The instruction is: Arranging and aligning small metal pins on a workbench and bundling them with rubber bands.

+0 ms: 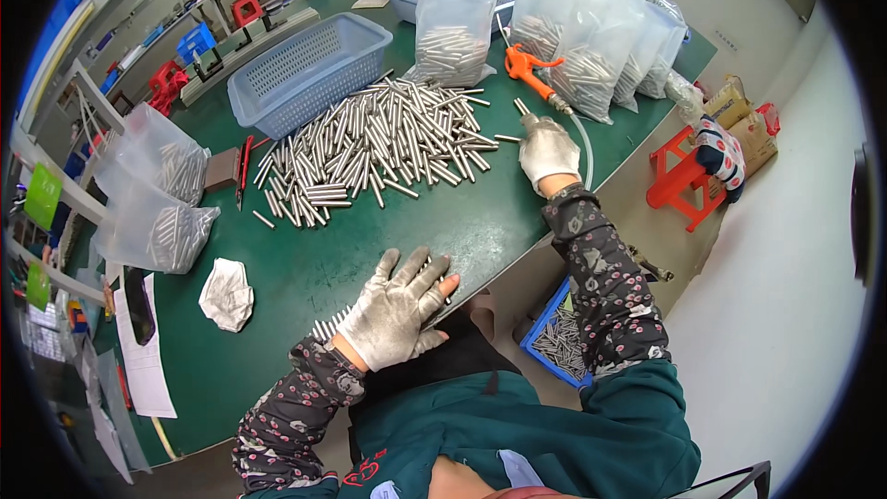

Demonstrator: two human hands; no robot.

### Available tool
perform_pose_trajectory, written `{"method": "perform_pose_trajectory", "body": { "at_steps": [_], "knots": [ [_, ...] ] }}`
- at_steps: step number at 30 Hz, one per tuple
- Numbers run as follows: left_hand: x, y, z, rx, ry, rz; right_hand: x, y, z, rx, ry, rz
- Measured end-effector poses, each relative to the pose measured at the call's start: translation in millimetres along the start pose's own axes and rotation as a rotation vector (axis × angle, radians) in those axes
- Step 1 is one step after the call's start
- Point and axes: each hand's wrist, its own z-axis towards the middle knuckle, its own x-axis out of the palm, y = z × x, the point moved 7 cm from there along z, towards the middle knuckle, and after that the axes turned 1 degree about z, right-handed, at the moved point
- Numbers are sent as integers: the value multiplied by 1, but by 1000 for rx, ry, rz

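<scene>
My left hand point(393, 310), in a worn white glove with bare fingertips, lies flat with its fingers spread over a row of short metal pins point(330, 324) along the table's front edge. Part of that row is hidden beneath the palm. Farther right, my gloved right hand point(550, 150) is closed, with a metal pin point(521, 107) sticking out beyond its fingers. Another pin point(506, 139) lies against its left side. A large loose heap of steel pins point(370, 143) spreads over the green table point(443, 222) to the left of this hand.
An orange air blow gun point(531, 72) with a clear hose lies beyond my right hand. Pin-filled plastic bags point(582, 60) stand behind it, more bags point(152, 212) at left. A blue basket point(309, 74) borders the heap. A crumpled white cloth point(226, 295) and a phone point(139, 305) lie left.
</scene>
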Motion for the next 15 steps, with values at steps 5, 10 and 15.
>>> {"method": "perform_pose_trajectory", "body": {
  "at_steps": [5, 10, 15],
  "knots": [
    [-2, 1, -2, -7, -3, -6, 28, -19, 31, 200, 148, -7],
    [1, 0, -1, -8, -10, -31, 51, -30, 60, 54, 274, -212],
    [-2, 1, 1, -8, 11, -21, 44, -33, 68, 70, 337, -54]
  ]
}}
